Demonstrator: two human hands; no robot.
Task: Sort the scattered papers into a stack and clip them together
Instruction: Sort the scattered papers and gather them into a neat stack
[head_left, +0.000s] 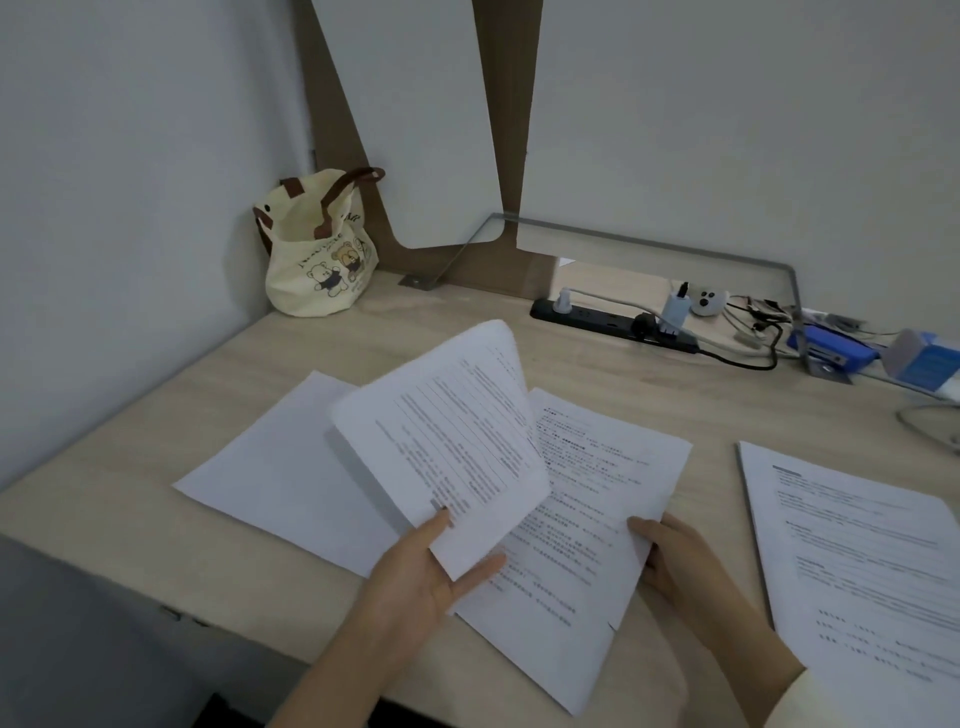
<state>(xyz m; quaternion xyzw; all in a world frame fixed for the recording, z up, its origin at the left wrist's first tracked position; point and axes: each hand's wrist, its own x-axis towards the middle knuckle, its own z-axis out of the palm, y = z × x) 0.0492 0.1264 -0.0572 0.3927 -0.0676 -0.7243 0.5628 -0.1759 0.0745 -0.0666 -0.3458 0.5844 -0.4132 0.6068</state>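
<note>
1. Printed sheet (457, 441) is being held above the desk (597, 358), tilted with its far corner curling upward, over the middle of the work area.
2. Left hand (431, 577) is pinching that sheet at its near corner, thumb lying on the printed face and fingers spreading beneath.
3. Second printed sheet (587, 525) is lying flat under the raised one, running toward the near edge of the desk.
4. Right hand (675, 561) is gripping the right edge of the flat sheet, thumb pressing on top and fingers curling under the paper.
5. Blank sheet (280, 478) is lying flat to the left, partly tucked under the other two.
6. Separate printed pages (862, 561) are lying to the right, apart from the central group.
7. Black power strip (613, 319) with plugs is sitting along the far edge; a blue stapler-like item (831, 351) is resting at far right.
8. Cream tote bag (322, 249) with bear prints is standing in the far left corner against the wall.
</note>
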